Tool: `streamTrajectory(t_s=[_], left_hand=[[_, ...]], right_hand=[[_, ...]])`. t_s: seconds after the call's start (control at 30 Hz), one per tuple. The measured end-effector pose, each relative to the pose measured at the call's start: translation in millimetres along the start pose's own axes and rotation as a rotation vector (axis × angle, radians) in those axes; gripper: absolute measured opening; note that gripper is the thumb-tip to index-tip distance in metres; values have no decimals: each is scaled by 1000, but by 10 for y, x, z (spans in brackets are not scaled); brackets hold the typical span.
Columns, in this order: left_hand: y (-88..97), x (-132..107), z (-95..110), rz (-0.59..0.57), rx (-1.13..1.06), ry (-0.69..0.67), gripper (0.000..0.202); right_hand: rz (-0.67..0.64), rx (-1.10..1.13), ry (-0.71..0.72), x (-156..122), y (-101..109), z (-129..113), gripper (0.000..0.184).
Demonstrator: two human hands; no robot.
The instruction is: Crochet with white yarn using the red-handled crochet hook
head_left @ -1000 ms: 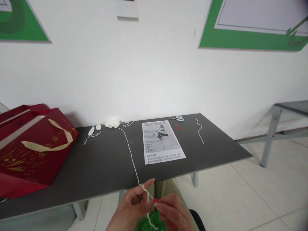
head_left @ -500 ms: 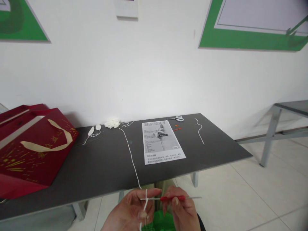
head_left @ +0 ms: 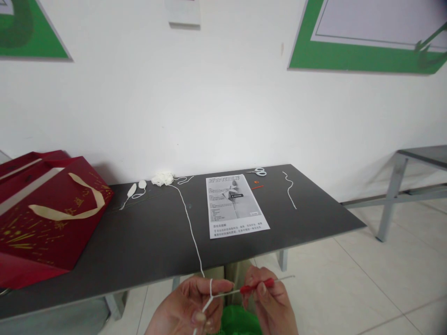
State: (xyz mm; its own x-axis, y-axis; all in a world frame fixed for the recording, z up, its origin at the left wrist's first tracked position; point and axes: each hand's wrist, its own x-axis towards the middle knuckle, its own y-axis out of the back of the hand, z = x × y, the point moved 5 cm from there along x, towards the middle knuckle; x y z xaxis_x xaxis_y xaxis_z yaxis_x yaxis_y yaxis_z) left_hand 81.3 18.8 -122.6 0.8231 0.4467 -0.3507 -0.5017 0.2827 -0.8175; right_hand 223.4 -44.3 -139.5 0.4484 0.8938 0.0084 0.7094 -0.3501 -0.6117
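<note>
My right hand (head_left: 267, 298) grips a crochet hook (head_left: 258, 285) by its red handle, the thin metal shaft pointing left. The hook's tip meets the white yarn (head_left: 211, 287) beside my left index finger. My left hand (head_left: 192, 302) pinches the yarn between thumb and fingers, and a strand loops over its outstretched index finger. From there the strand runs up across the dark table (head_left: 157, 246) to a heap of white yarn (head_left: 162, 178) near the wall. Whether a loop sits on the hook is too small to tell.
A printed sheet (head_left: 235, 207) lies mid-table, with scissors (head_left: 259, 171) and a small orange stick (head_left: 257, 187) to its right. A loose yarn piece (head_left: 289, 186) lies farther right. Two small white pieces (head_left: 132, 190) and red gift bags (head_left: 56, 218) are at left. Something green (head_left: 240, 321) is below my hands.
My right hand has drawn the hook slightly to the right and tilted it, its left tip now lower. My left hand has stayed nearly in place.
</note>
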Motion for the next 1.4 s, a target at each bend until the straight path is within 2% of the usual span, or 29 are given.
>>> streamTrajectory(t_s=[0.17, 0.33, 0.47, 0.6, 0.77, 0.87, 0.9, 1.03, 1.13, 1.27, 1.4], left_hand=[[-12, 24, -11, -40, 1, 28, 42], [1, 13, -35, -30, 11, 38, 43], [58, 12, -24, 43, 62, 12, 39], [157, 43, 5, 155, 170, -83, 28], [221, 112, -26, 230, 386, -229, 41], [199, 150, -68, 233, 480, -292, 17], [191, 159, -76, 234, 497, -302, 15], [194, 161, -44, 271, 548, -332, 22], [242, 155, -14, 307, 546, -308, 18], [300, 173, -45, 294, 447, -237, 69], [300, 185, -75, 268, 450, -238, 66]], right_hand=[[-72, -2, -4, 39, 16, 3, 22], [-120, 50, 4, 69, 39, 20, 21], [-49, 173, -97, 67, 66, 110, 21], [59, 282, -226, 49, 91, 282, 24], [114, 314, -307, 22, 36, 406, 24], [127, 313, -314, 21, -42, 375, 27], [133, 316, -310, 24, -62, 359, 27], [163, 312, -284, 24, -64, 339, 26], [160, 317, -272, 18, -29, 363, 25], [159, 354, -310, 20, -9, 401, 24], [187, 396, -342, 22, -18, 399, 25]])
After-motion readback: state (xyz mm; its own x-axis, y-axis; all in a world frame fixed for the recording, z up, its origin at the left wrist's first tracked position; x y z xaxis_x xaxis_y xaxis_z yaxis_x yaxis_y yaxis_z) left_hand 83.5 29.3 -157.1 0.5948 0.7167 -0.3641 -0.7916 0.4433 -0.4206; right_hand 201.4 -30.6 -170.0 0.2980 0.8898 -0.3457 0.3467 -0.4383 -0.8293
